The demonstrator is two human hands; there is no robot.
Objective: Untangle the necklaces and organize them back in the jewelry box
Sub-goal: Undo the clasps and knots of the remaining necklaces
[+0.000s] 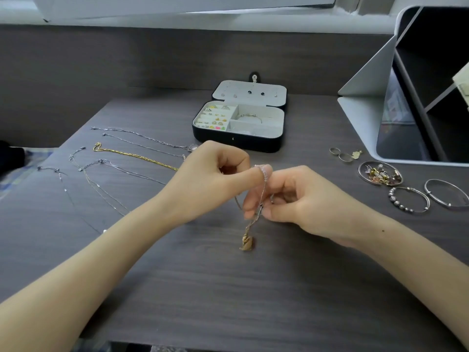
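Over the middle of the dark wooden desk, my left hand pinches the top of a thin silver chain that loops over its fingertip. My right hand pinches the same chain lower down. A small gold shell-like pendant hangs from the chain and touches the desk. The black jewelry box stands open behind my hands, with rings and earrings in its left compartments and a bangle in the upper right one. Several necklaces lie spread out on the left, among them a gold chain and silver chains.
To the right lie two rings, a small glass dish of charms, a beaded bracelet and a silver bangle. A white shelf unit stands at the back right. The desk's front edge runs along the bottom.
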